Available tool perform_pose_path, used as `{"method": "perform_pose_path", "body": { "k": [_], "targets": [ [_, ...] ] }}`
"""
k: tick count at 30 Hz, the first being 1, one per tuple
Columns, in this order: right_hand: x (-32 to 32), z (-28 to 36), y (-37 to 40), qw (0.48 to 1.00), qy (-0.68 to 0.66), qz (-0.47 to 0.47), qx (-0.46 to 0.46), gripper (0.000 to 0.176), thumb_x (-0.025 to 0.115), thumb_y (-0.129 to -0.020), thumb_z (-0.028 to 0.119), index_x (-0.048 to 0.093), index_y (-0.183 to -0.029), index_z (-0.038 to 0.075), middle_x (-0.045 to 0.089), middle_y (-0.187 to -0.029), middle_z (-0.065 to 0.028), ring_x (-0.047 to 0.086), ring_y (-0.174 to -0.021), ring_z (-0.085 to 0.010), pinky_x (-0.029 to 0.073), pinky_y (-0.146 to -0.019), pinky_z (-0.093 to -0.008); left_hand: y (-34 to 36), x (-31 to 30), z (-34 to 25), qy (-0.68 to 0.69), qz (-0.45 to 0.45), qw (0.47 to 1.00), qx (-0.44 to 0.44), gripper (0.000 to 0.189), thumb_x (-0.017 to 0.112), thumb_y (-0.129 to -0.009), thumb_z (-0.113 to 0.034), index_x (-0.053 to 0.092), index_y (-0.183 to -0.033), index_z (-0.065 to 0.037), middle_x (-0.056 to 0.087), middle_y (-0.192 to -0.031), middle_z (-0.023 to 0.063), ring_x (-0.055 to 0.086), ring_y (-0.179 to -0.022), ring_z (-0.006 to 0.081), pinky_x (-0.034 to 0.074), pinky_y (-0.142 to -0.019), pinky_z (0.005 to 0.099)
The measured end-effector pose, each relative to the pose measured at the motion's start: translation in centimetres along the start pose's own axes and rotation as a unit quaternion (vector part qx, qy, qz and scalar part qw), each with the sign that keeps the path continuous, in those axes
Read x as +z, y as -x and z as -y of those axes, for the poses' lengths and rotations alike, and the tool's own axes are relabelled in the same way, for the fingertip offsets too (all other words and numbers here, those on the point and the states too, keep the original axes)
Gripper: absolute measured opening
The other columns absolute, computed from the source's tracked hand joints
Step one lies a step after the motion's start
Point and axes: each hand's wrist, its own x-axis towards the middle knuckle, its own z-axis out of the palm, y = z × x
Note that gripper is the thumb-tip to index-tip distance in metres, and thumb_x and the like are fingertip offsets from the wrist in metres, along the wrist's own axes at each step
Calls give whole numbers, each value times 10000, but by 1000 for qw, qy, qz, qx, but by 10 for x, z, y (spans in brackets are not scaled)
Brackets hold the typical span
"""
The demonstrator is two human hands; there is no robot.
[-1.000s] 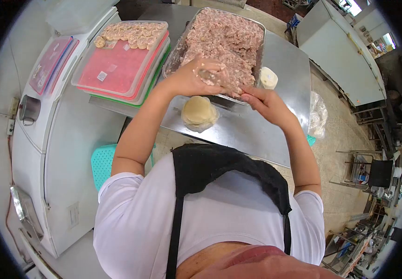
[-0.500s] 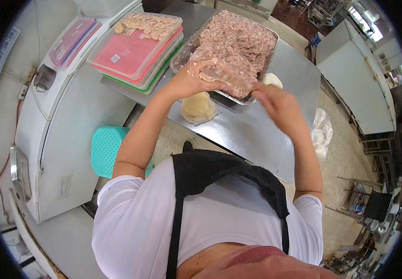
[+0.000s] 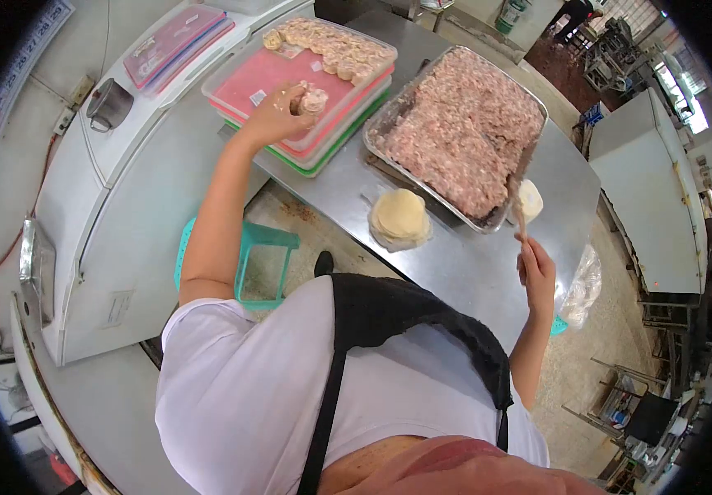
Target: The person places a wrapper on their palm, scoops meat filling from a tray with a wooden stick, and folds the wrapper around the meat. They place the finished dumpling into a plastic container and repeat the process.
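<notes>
Over the stacked plastic containers (image 3: 249, 89), my left hand (image 3: 280, 114) is closed round a filled dumpling (image 3: 314, 101). Rows of dumplings (image 3: 335, 51) lie along the far side of the top container. My right hand (image 3: 535, 268) grips a thin wooden stick (image 3: 520, 216) near the tray's lower right corner. Minced meat (image 3: 463, 124) fills most of the metal tray (image 3: 437, 191). In front of the tray sits a stack of round wrappers (image 3: 400, 218) on plastic. A white round item (image 3: 527, 202) lies right of the tray, partly behind the stick.
The steel table (image 3: 455, 260) spans the middle. At left, a white freezer (image 3: 137, 223) holds a metal mug (image 3: 110, 106) and flat containers (image 3: 176, 45). A turquoise stool (image 3: 269, 239) stands below. A person (image 3: 574, 18) is far off at the upper right.
My left hand has moved from the meat tray to above the containers with the dumpling. My right hand has drawn back toward me, and the view has shifted.
</notes>
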Motion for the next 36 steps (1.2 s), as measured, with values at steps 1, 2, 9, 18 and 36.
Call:
{"method": "perform_pose_path", "body": {
  "k": [1, 2, 9, 18, 36],
  "targets": [
    [5, -1, 5, 999, -34, -20, 29, 307, 538, -955, 243, 625, -1161, 33, 467, -644, 51, 383, -523, -15, 279, -457, -175, -7, -5, 13, -50, -72, 994, 61, 641, 772, -726, -283, 514, -1226, 24, 640, -992, 106, 600, -882, 185, 476, -775, 309],
    [12, 0, 8, 995, -66, -41, 59, 309, 530, -959, 257, 623, -1164, 45, 442, -630, 59, 352, -497, -7, 246, -430, -174, -16, -11, 26, -99, -143, 977, 123, 647, 763, -729, -279, 504, -1232, 34, 636, -1005, 122, 608, -876, 206, 483, -762, 316],
    [88, 31, -8, 986, -121, -81, 84, 315, 524, -963, 258, 611, -1164, 33, 451, -625, 53, 357, -490, -12, 248, -424, -178, -131, -37, 75, -35, -134, 986, 96, 673, 754, -734, -286, 483, -1277, 5, 617, -1151, 156, 619, -967, 274, 481, -843, 362],
    [150, 56, -13, 984, -120, -97, 88, 312, 538, -957, 243, 614, -1170, 27, 465, -632, 55, 358, -496, -15, 272, -441, -178, -170, -34, 60, -149, 1, 972, 182, 711, 717, -773, -235, 385, -1374, -48, 577, -1235, 184, 558, -1128, 345, 447, -942, 388],
    [95, 42, -8, 990, -119, -18, 75, 327, 610, -903, 193, 609, -1183, 26, 453, -667, 78, 381, -542, -12, 280, -470, -176, -181, -27, 78, -125, -41, 987, 93, 665, 679, -731, -156, 440, -1346, -79, 660, -992, 147, 633, -823, 298, 507, -732, 373]
  ]
}}
